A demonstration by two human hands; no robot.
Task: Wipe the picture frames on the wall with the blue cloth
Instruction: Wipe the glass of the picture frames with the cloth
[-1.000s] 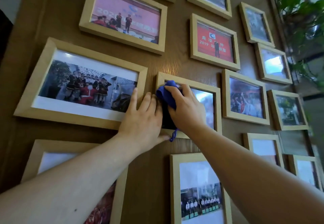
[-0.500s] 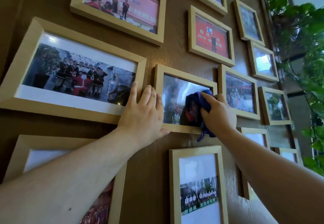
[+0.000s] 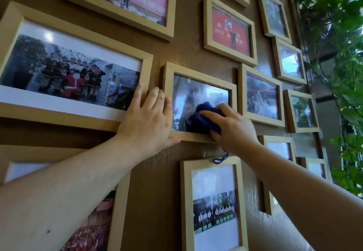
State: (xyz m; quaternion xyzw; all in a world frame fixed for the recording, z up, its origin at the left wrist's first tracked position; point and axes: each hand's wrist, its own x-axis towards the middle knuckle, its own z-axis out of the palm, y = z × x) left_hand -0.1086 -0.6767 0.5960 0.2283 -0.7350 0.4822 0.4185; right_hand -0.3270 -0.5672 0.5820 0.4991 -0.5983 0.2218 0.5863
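Note:
Several light wooden picture frames hang on a brown wall. My right hand grips the bunched blue cloth and presses it against the lower glass of the small middle frame. A blue cord dangles from the cloth below my wrist. My left hand lies flat with fingers spread over that frame's left edge and lower left corner, touching the right end of the large frame beside it.
More frames surround the middle one: a portrait frame below, a red-photo frame above, another frame to the right. A leafy green plant hangs at the right edge of the wall.
My right hand carried the cloth from the frame's upper left across to its right side, then back toward the lower middle of the glass. My left hand stayed on the frame's left edge.

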